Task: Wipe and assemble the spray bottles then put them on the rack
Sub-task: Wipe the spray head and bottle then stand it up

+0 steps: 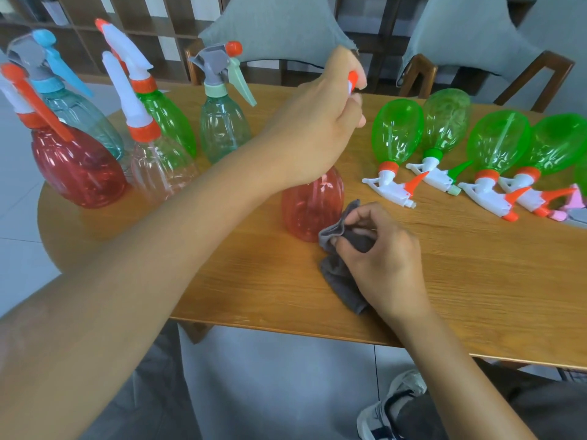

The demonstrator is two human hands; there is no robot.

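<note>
A pink-red spray bottle (309,206) stands upright in the middle of the wooden table (254,281). My left hand (320,119) grips its spray head from above; only an orange and white tip shows between the fingers. My right hand (386,262) holds a grey cloth (341,265) bunched against the bottle's lower right side. Several assembled bottles stand at the left: a red one (76,166), a teal one (82,112), a pale pink one (158,166), a green one (171,122) and a clear green one (224,128).
Several green spray bottles (397,131) lie on their sides along the right of the table, heads toward me. Two wooden chairs with grey cushions (470,36) stand behind the table. A wooden shelf unit (152,23) runs along the back. My shoe (394,404) shows below the table edge.
</note>
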